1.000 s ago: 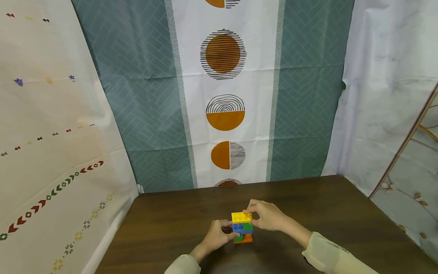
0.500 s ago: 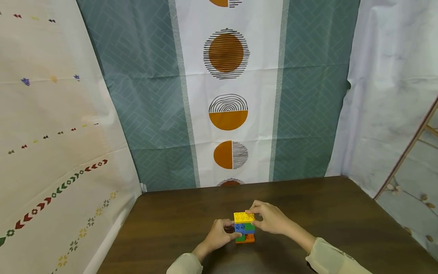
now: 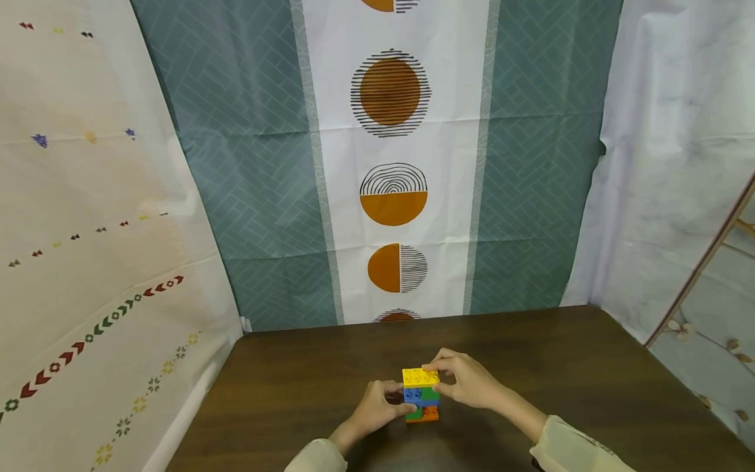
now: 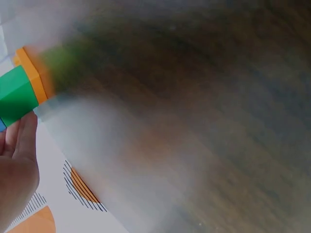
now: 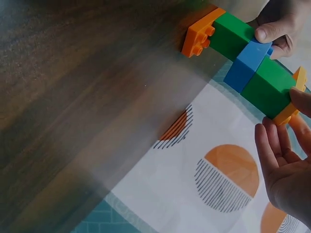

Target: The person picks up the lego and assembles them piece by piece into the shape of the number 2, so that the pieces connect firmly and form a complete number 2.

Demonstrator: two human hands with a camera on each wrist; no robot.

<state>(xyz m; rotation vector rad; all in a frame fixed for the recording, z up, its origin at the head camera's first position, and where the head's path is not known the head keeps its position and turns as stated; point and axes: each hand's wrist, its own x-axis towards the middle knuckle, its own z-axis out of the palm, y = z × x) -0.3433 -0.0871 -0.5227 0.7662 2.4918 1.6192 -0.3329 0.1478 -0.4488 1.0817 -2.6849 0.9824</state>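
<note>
A small tower of toy building blocks stands on the brown table. An orange plate (image 3: 431, 414) forms its base, with a lower green block (image 5: 232, 35) on it. Above come a blue block (image 5: 247, 67), an upper green block (image 5: 268, 88) and, on top, a yellow plate (image 3: 415, 377). My left hand (image 3: 373, 409) pinches the tower from the left, around the blue and lower green blocks. With thumb and fingertips, my right hand (image 3: 469, 381) holds the right end of the yellow plate. In the left wrist view, the tower is partly cut off and blurred.
The dark wooden table (image 3: 283, 387) extends around the tower on all sides. Behind it hangs a teal and white cloth (image 3: 445, 196) with orange circles. Light patterned cloths (image 3: 135, 341) flank the table at left and right.
The head view has shifted slightly, so the scene sits a little farther right than a second ago. Both hands keep the same hold on the tower.
</note>
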